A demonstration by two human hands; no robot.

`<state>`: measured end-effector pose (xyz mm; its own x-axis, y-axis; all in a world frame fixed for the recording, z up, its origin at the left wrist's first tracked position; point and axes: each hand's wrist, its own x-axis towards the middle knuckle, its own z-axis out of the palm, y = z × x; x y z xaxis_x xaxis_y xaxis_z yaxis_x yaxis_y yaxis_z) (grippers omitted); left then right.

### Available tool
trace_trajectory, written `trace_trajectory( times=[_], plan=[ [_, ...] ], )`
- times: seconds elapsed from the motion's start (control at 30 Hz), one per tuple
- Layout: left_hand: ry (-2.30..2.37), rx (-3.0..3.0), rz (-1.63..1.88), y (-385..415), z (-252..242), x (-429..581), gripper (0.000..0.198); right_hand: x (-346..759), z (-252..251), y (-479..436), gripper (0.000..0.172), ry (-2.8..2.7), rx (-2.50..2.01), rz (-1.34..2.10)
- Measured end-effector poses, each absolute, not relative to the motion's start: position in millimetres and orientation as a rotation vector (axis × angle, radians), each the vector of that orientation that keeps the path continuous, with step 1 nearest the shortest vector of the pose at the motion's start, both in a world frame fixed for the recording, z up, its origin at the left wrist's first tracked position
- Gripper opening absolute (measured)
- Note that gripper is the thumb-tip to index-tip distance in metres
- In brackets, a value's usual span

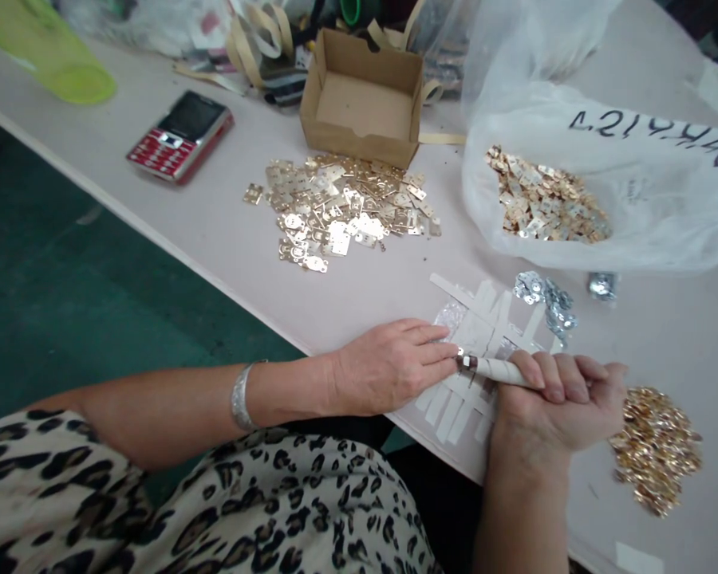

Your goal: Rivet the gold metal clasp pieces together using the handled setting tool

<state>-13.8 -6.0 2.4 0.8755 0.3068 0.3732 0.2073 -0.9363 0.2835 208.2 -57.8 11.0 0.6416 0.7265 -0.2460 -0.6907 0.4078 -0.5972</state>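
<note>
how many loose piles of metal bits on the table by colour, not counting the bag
pale gold pile: 1
deep gold pile: 1
silver clumps: 2
total: 4

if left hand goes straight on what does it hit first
The left hand would probably meet the metal-tipped end of the paper roll in the right hand; depth is unclear.
</note>
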Motion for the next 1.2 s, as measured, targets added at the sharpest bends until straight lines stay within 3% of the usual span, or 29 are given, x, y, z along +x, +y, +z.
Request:
trace_trajectory(
  times=[0.13, 0.27, 0.53, 0.77, 1.07, 1.2],
  plan=[
    [0.391, 2.785, 0.59, -4, 3, -13, 0.024, 212, 7, -56, 0.044, -0.116, -0.703, 0.92],
    [0.387, 2.764, 0.625, -4, 1, -12, 0.023, 210, 8, -55, 0.038, -0.193, -0.723, 0.949],
    [0.408, 2.752, 0.626, -5, 0, -12, 0.024, 184, 38, -55, 0.041, -0.659, -0.916, 0.86],
    [0.4, 2.774, 0.674, -5, -3, -11, 0.022, 188, 33, -59, 0.037, -0.627, -0.927, 0.747],
    [0.376, 2.752, 0.644, -5, 0, -13, 0.021, 162, 48, -64, 0.053, -0.873, -1.058, 0.808],
    [0.384, 2.714, 0.631, -5, -1, -13, 0.018, 138, 54, -64, 0.036, -0.945, -1.194, 0.689]
  ],
)
